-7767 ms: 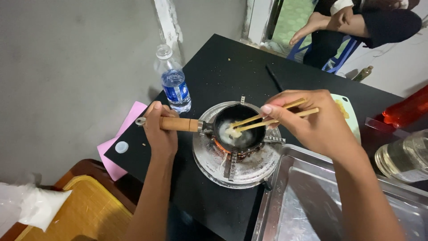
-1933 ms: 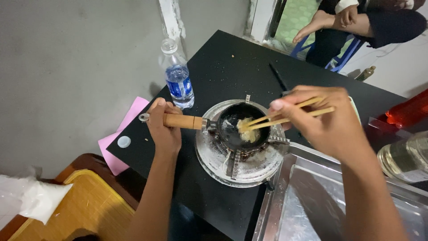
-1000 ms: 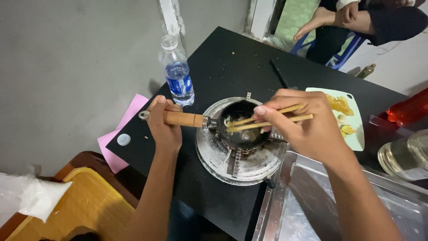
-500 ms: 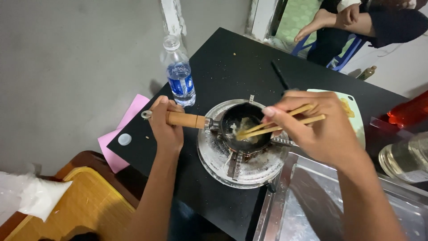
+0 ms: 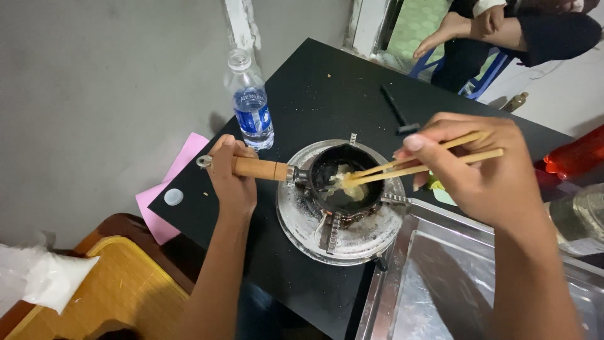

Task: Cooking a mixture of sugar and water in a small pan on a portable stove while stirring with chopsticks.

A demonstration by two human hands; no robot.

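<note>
Small black pan (image 5: 343, 182) on round burner (image 5: 343, 220), pale yellow food (image 5: 345, 182) inside, wooden handle (image 5: 261, 169) pointing nine o'clock, left hand (image 5: 231, 179) clenched round it, right hand (image 5: 478, 173) fingers pinching chopsticks (image 5: 421, 164), tips in food, water bottle (image 5: 251, 104) at eleven o'clock, part full.

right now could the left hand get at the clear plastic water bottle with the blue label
Probably yes: the clear plastic water bottle with the blue label stands just beyond the left hand with bare black tabletop between, but that hand grips the pan's wooden handle.
</note>
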